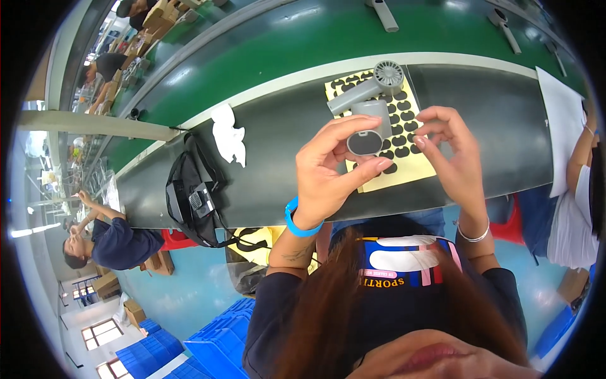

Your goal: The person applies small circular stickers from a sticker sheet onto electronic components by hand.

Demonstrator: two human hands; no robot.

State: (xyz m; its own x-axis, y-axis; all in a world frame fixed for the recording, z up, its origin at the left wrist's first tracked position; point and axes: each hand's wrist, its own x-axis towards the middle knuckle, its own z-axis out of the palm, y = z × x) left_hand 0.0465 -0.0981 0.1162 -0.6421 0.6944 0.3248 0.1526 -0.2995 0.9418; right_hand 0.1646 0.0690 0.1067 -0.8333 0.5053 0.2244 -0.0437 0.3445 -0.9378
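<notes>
My left hand (327, 161) is closed around a grey handheld-fan body (371, 115), its oval end tilted up towards me. A dark oval face (365, 143) covers that end, framed by a light rim. My right hand (453, 148) hovers to the right of it, fingers curled with thumb and fingertips apart and nothing visible between them. Beneath both hands lies a yellow sheet (399, 179) bearing rows of black notched stickers (400, 140). Just beyond the held body, a grey handheld fan (388, 77) with a round grille rests across the sheet's far part.
The dark bench (271, 183) carries a black bag (197, 196) and a crumpled white cloth (228, 136) at left. More fans (384, 16) sit on the green surface beyond the pale bench edge. A person (120, 235) is at left; another's arm (582, 151) shows at right. Blue crates (218, 338) stand behind me.
</notes>
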